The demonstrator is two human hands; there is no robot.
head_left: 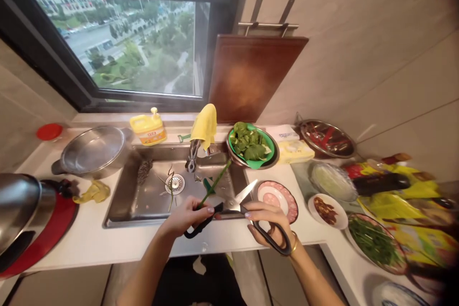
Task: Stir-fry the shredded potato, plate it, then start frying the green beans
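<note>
Over the sink's front edge, my left hand (pixel 191 216) is closed on a long green stem (pixel 216 182), which slants up and right over the basin. The thumb of that hand also rests against one black handle of the kitchen scissors (pixel 234 204). My right hand (pixel 268 222) grips the other black handle loop. Spread wide apart, the scissors have a serrated blade pointing up and right. Part of the left handle is covered by my fingers. Beyond the sink, a green colander (pixel 263 164) of leafy greens (pixel 251 142) sits in a metal bowl (pixel 275 158).
The steel sink (pixel 118 208) has a faucet (pixel 192 158) draped with a yellow cloth (pixel 203 126). A steel pot (pixel 93 150) and a yellow soap bottle (pixel 148 129) stand behind left. Right are a pink-patterned plate (pixel 278 196), a small dish (pixel 339 220) and a plate of cut greens (pixel 375 239).
</note>
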